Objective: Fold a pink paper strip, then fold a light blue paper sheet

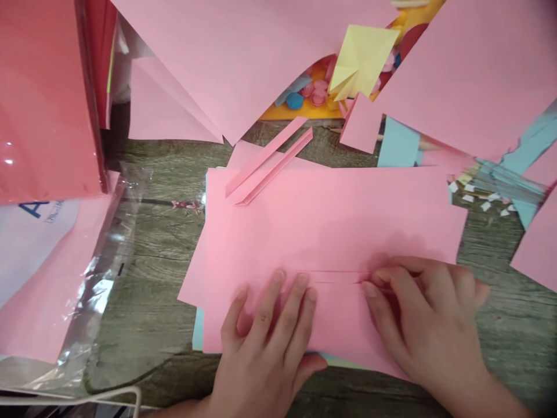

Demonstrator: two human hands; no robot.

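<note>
A narrow pink paper strip (335,277) lies lengthwise across a stack of pink paper sheets (348,215), hard to pick out against the same colour. My left hand (270,337) rests flat on the stack with its fingers spread, fingertips at the strip's left end. At the other end, my right hand (426,313) pinches the strip between thumb and index finger, which hide that end. Two folded pink strips (274,165) lie slanted, side by side, at the stack's upper left.
Red paper in clear wrap (47,104) and a plastic paper packet (43,296) lie left. Large pink sheets (243,52), a creased yellow paper square (363,61) and a small pink folded piece (361,125) are behind. Blue paper scraps (398,142) and tiny white-tipped sticks (487,191) sit right.
</note>
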